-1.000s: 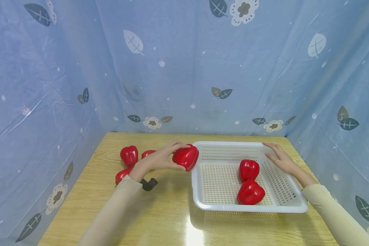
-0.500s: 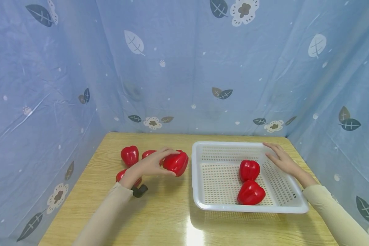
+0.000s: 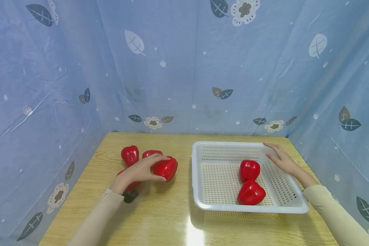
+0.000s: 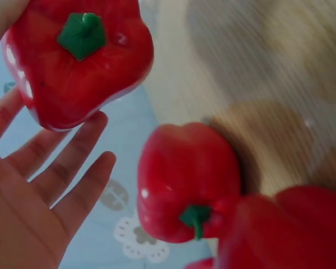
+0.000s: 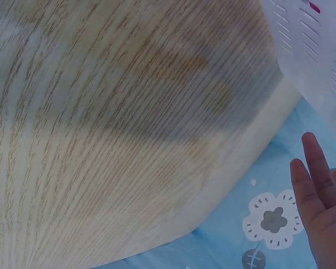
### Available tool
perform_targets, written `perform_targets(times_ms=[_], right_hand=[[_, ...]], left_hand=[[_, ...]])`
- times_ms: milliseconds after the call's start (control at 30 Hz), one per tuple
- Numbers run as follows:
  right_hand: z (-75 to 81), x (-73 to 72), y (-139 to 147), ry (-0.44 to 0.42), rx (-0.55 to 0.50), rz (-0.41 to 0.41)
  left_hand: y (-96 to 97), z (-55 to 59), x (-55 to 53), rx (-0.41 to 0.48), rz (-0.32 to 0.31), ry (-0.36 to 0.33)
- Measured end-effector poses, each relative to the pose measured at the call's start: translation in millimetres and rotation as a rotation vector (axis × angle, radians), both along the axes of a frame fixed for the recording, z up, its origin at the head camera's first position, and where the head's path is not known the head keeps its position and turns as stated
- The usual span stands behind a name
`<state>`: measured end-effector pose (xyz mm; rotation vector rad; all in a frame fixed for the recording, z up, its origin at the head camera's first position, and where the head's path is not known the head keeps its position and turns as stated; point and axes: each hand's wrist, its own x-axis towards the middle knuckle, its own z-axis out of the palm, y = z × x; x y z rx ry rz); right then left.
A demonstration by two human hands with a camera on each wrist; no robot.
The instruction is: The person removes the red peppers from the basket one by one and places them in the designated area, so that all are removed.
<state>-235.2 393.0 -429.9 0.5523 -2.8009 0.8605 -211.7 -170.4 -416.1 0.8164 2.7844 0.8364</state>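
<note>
My left hand (image 3: 141, 171) grips a glossy red bell pepper (image 3: 167, 169) between thumb and fingers, left of the basket. The left wrist view shows that bell pepper (image 4: 81, 67) with its green stem towards the camera. Around this hand lie other red bell peppers: one at the back left (image 3: 130, 155), one behind the fingers (image 3: 151, 153), and one partly hidden under the wrist (image 3: 132, 186). My right hand (image 3: 283, 160) rests on the right rim of a white plastic basket (image 3: 200, 205), fingers extended. Inside the basket sit two red bell peppers (image 3: 251, 193), touching each other.
The basket stands on a pale wooden table (image 3: 160, 218), right of the middle. A blue patterned curtain (image 3: 184, 68) encloses the back and both sides. A dark wrist-camera piece (image 3: 130, 196) sits under my left wrist.
My left hand has moved left and slightly nearer with the bell pepper, from the basket's left rim to the loose peppers. My right hand and the basket stay put.
</note>
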Motion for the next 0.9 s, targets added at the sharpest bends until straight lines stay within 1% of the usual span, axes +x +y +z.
perform_targets(times_ms=[300,400,500,633,900], right_hand=[[-1.2,0.2,-0.1,0.007,0.003,-0.004],[-1.5,0.4,0.0,0.006,0.003,-0.004],[-1.8,0.3,0.1,0.008,0.001,-0.004],[-2.1,0.1,0.7,0.006,-0.003,-0.004],[-3.7,-2.9,2.7,-0.004,-0.018,0.004]], left_hand=[[-13.7,-3.9,5.6,-0.059,-0.010,0.032],[-16.7,-6.6,6.9,-0.075,0.000,0.031],[-19.1,-9.5,7.8,-0.108,0.020,0.027],[-21.7,-12.6,8.9,-0.149,0.029,0.047],[-24.7,-17.3,11.0,-0.200,0.032,0.076]])
